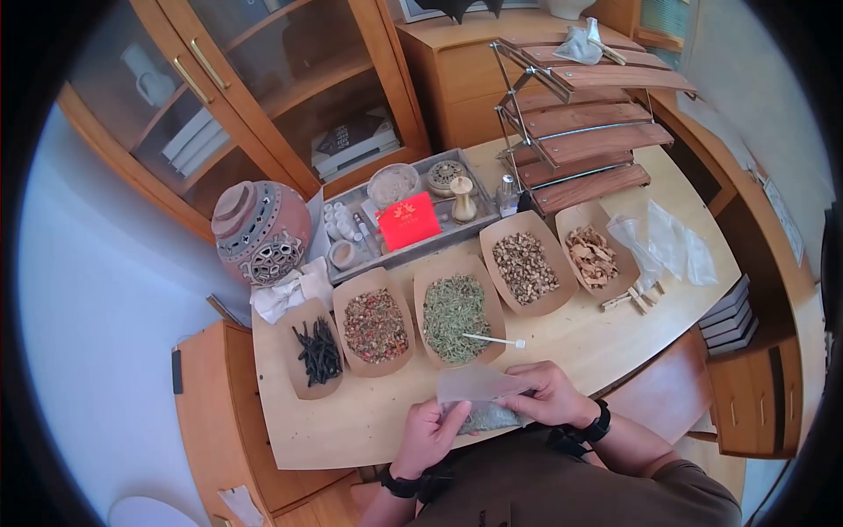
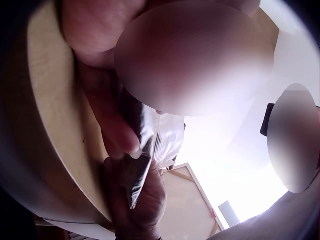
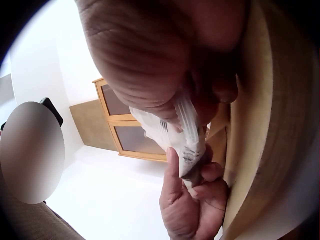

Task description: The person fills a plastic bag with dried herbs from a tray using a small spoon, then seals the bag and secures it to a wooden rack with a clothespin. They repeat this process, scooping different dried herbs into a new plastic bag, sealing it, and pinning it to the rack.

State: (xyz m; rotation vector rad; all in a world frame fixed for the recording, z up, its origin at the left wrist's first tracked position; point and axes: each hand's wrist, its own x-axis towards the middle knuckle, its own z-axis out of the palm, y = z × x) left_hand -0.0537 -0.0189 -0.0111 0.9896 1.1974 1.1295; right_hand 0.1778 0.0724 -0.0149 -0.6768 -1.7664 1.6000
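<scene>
Both hands hold a small translucent pouch with dark green matter inside, over the table's front edge. The left hand pinches its left side with thumb and fingers; the right hand grips the right side near the top. A pale flap stands up between them. In the left wrist view the pouch looks dark and shiny, with the right hand beyond it. The right wrist view shows the pouch pinched by the left hand; the right hand fills the top.
Paper trays hold black pieces, red-brown bits, green herb with a white stick, pale chunks and brown slices. Behind are a grey tray, a lidded pot and a slatted rack; plastic bags lie right.
</scene>
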